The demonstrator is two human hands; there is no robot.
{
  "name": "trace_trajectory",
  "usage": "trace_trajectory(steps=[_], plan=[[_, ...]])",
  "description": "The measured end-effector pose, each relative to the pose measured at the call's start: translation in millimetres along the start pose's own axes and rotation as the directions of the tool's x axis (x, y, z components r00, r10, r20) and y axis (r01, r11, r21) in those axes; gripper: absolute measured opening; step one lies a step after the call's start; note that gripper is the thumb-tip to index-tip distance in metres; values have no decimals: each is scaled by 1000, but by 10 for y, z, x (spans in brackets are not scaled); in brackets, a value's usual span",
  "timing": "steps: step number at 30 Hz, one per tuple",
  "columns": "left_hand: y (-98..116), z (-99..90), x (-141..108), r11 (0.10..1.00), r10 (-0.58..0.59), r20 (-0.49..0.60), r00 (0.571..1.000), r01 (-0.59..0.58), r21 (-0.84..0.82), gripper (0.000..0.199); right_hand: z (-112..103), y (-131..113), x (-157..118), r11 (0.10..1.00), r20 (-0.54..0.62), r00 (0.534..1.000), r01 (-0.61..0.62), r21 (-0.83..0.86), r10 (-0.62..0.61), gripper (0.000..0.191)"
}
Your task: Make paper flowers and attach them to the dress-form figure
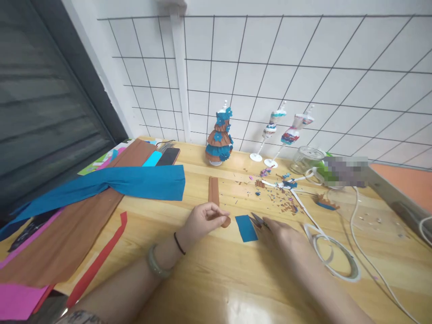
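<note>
My left hand pinches a small piece of brown crepe paper between thumb and fingertips, just above the table. My right hand lies low over a pair of scissors, its fingers closed around the handle side. The blades point left, slightly parted, close to a blue crepe paper rectangle lying flat between my hands. Behind my left hand a folded brown crepe paper strip rests on the wood. Further back stands a small dress form in tiered brown and blue paper with blue flowers.
Long blue and brown crepe sheets cover the left side, near a phone. Two small dress forms stand at the back. Paper scraps, a glass jar, a tape roll and a white cable lie right.
</note>
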State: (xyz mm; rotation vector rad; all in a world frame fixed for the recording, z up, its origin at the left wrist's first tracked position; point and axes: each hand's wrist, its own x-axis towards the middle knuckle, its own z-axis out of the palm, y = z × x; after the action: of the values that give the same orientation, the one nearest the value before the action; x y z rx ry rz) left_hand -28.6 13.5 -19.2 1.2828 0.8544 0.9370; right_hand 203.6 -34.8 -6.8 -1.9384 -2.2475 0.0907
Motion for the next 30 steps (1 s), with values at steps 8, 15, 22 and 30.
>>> trace_trajectory(steps=[8,15,22,30], plan=[[25,28,-26,998,-55,41,998,55,9,24,2,77,-119,991,98,994,60,-116,-49,26],[-21,29,-63,980,-45,100,994,24,199,27,-128,-9,-151,949,51,996,-91,301,79,36],[25,25,-113,900,92,228,969,-179,397,20,-73,-336,-198,889,101,992,16,457,-70,37],[19,32,-123,855,80,285,955,-213,473,14,-15,-380,-226,894,59,985,123,431,-164,29]])
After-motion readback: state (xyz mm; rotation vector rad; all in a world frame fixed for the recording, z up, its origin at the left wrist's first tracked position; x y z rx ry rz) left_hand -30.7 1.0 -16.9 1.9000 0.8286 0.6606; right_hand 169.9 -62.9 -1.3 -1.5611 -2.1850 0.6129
